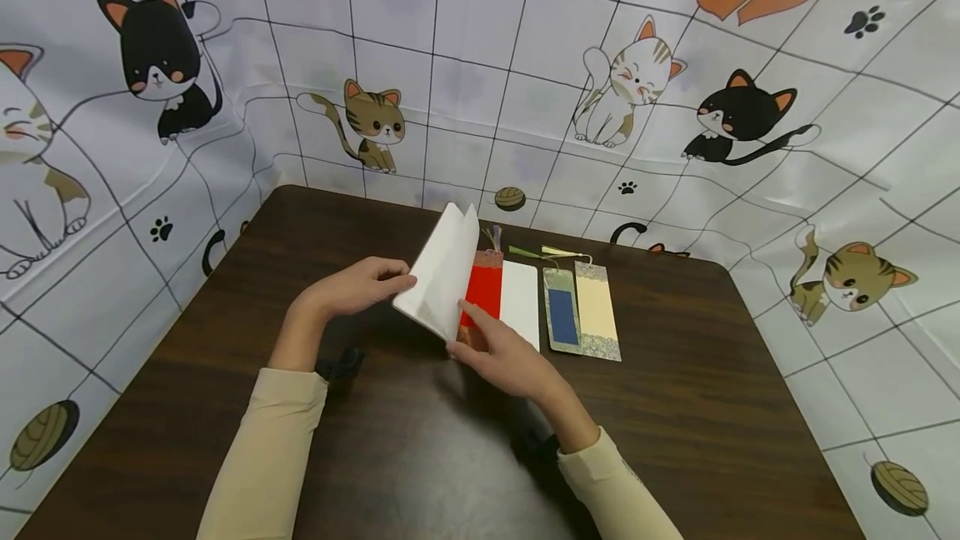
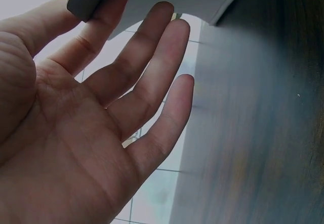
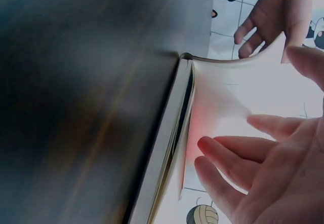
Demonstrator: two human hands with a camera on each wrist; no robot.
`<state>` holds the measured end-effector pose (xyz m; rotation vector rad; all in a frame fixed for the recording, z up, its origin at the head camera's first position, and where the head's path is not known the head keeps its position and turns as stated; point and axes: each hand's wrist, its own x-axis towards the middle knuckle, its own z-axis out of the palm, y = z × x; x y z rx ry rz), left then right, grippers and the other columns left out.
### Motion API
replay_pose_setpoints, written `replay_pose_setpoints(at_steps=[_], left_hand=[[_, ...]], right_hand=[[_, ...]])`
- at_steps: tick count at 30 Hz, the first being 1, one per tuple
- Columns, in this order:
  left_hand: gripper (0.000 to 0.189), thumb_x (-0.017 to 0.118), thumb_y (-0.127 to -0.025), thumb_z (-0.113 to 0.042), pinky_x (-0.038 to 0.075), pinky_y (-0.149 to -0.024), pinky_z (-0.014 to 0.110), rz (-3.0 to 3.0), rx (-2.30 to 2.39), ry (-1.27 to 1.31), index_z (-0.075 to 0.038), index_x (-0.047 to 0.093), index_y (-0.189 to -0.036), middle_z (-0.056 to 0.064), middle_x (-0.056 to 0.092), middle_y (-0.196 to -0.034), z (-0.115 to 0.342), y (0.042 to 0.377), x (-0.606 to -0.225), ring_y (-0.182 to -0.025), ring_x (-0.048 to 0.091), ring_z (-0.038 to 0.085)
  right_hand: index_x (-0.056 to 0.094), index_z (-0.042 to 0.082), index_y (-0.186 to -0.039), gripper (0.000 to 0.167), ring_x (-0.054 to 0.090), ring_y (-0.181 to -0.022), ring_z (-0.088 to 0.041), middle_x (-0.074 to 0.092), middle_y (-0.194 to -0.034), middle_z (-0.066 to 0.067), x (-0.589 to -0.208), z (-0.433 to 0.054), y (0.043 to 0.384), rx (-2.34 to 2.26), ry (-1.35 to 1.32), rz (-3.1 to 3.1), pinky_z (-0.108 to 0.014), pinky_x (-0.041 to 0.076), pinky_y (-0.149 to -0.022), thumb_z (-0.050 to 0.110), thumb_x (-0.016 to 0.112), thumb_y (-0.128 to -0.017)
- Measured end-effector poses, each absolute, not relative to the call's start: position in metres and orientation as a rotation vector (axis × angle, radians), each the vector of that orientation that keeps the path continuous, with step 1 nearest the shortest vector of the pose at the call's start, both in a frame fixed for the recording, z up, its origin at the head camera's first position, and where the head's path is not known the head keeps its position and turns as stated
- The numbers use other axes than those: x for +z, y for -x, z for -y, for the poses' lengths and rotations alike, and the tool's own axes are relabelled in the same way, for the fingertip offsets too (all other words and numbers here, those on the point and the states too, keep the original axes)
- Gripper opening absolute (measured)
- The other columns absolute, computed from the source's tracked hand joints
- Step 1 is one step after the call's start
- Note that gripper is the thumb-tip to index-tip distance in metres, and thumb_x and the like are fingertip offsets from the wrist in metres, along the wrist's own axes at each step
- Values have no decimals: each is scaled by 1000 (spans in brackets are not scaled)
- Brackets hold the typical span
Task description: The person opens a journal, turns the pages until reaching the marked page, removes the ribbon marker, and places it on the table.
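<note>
One broad white wall covering (image 1: 480, 65), ruled into squares and printed with cats, paws and yarn balls, surrounds your dark brown wood-grain tabletop (image 1: 697, 407). Near the middle of it, toward the far edge, you have a book (image 1: 437, 277) spread apart: its left part stands raised and tilted, plain white and slightly bowed, with a loose leaf parting from it at the top, while its right page lies flat, pale and blank where it shows. Your left hand (image 1: 358, 286) pinches the raised part's outer edge between thumb and index finger, the other three fingers loosely extended. Your right hand (image 1: 513, 357) has its fingers relaxed and spread, set against the book near the fold, gripping nothing that you can make out. A cream bookmark (image 1: 597, 307) with grey patterned ends lies right of the book, just beside a smaller green-bordered bookmark (image 1: 562, 312) with a blue panel. Your bright red bookmark (image 1: 486, 286), its ends patterned, lies lengthwise inside the book by the fold, a purplish tassel (image 1: 495, 236) trailing past its top.
</note>
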<state>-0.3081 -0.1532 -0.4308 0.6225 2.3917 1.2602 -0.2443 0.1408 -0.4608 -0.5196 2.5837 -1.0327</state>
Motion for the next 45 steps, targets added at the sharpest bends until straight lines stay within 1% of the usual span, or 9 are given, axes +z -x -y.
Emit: replay_pose_setpoints(at_steps=[5, 12, 17, 23, 27, 30, 33, 38, 45], left_hand=[[39, 47, -116, -38, 50, -100, 52, -2371, 1256, -603, -8, 65, -132, 11, 64, -112, 153, 309, -434, -108, 59, 28], [64, 39, -115, -54, 44, -119, 61, -2277, 1337, -489, -7, 55, -154, 16, 64, -144, 149, 310, -433, -131, 62, 35], [55, 44, -113, -54, 52, -101, 52, -2325, 1312, -509, -7, 71, -128, 12, 68, -112, 149, 311, -433, -110, 62, 31], [34, 51, -114, -35, 47, -82, 43, -2362, 1293, -597, -6, 68, -106, 7, 58, -93, 152, 310, -434, -95, 56, 34], [32, 52, -115, -32, 43, -79, 39, -2360, 1296, -623, -6, 64, -101, 6, 55, -91, 152, 310, -433, -91, 54, 33], [32, 53, -114, -32, 42, -79, 38, -2361, 1297, -625, -6, 63, -98, 8, 54, -90, 152, 310, -433, -90, 53, 32], [32, 53, -114, -32, 42, -79, 38, -2361, 1299, -627, -6, 63, -98, 9, 55, -91, 152, 311, -433, -90, 53, 33], [31, 53, -114, -32, 42, -79, 38, -2357, 1301, -629, -6, 64, -100, 8, 56, -92, 152, 312, -434, -92, 54, 33], [30, 53, -114, -30, 43, -79, 37, -2359, 1303, -625, -5, 64, -101, 7, 56, -92, 152, 311, -434, -93, 55, 33]], right_hand=[[34, 33, -169, 80, 49, -144, -22, 46, -166, 2, -464, -140, 240, -943, 612, -2595, -54, 47, -118, 54, 70, -100], [34, 34, -169, 81, 50, -145, -22, 46, -167, 2, -463, -137, 240, -896, 679, -2635, -54, 47, -118, 51, 71, -99], [35, 35, -168, 78, 52, -142, -20, 49, -165, 3, -464, -136, 241, -880, 703, -2651, -53, 49, -117, 50, 71, -100], [48, 20, -161, 64, 58, -133, -27, 57, -154, -6, -463, -139, 246, -1070, 665, -2603, -52, 50, -115, 35, 71, -104], [59, 9, -149, 50, 63, -108, -27, 65, -129, -13, -469, -146, 253, -1141, 473, -2725, -44, 59, -93, 31, 70, -105], [61, 5, -146, 52, 57, -86, -24, 62, -109, -13, -471, -152, 258, -1111, 279, -2836, -37, 51, -70, 35, 69, -105], [53, 3, -154, 63, 54, -77, -22, 63, -106, -13, -471, -158, 261, -1084, 145, -2856, -34, 45, -63, 38, 68, -104], [37, 0, -164, 75, 65, -81, -22, 72, -116, -16, -468, -163, 261, -1027, 121, -2811, -35, 54, -67, 36, 67, -105], [36, -3, -164, 74, 73, -97, -28, 73, -127, -21, -467, -164, 262, -1040, 142, -2758, -47, 62, -87, 29, 67, -106]])
